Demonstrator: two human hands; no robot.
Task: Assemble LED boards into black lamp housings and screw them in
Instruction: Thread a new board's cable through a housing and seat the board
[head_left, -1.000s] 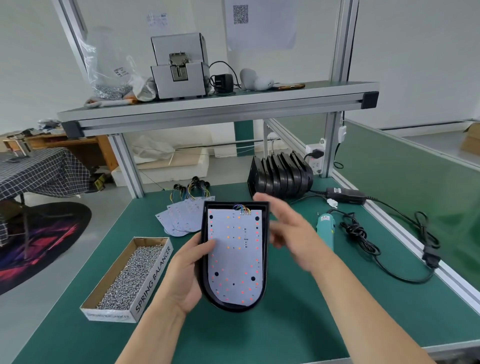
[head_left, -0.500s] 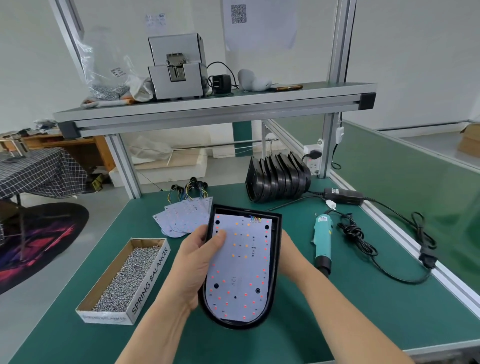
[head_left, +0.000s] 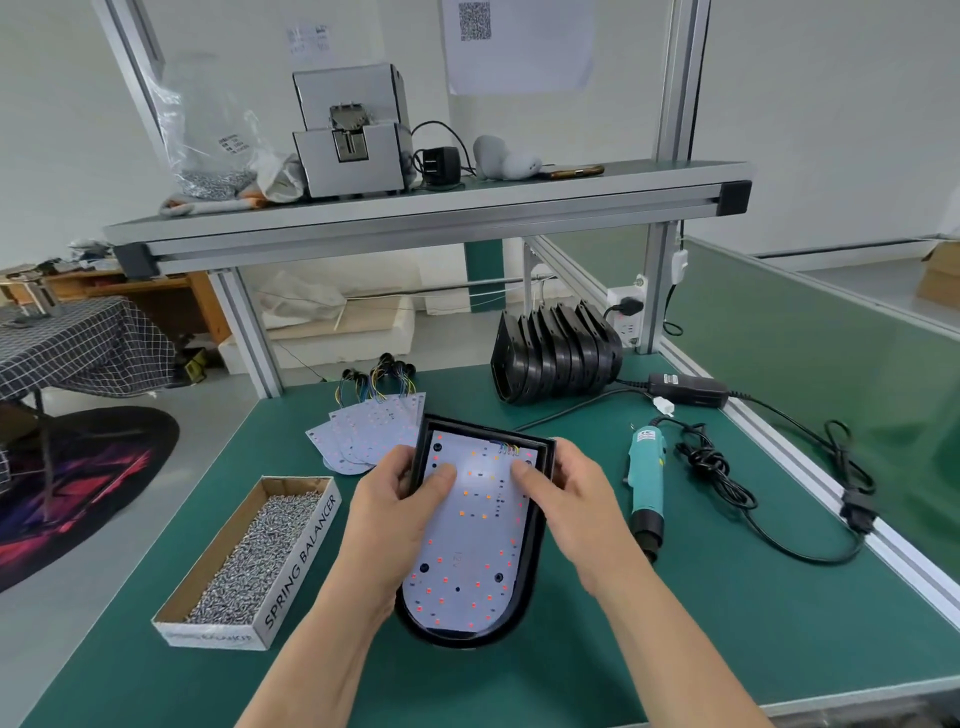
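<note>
A black lamp housing (head_left: 531, 564) with a rounded near end is held above the green table, a white LED board (head_left: 470, 540) with red and orange dots lying inside it. My left hand (head_left: 392, 525) grips the housing's left side, thumb pressing on the board's upper left. My right hand (head_left: 566, 499) grips the right side, thumb on the board's upper right near the coloured wires. Loose LED boards (head_left: 363, 426) with wires fan out behind. A stack of empty black housings (head_left: 556, 358) stands further back.
A cardboard box of screws (head_left: 249, 556) sits left of my hands. A teal electric screwdriver (head_left: 645, 480) lies to the right with its coiled cable (head_left: 722, 467) and power adapter (head_left: 685, 389). An aluminium shelf (head_left: 415, 218) spans overhead with a screw feeder (head_left: 350, 132).
My right hand came in from above the housing and took hold of its right side. The housing dropped lower and nearer, and both thumbs now press on the board.
</note>
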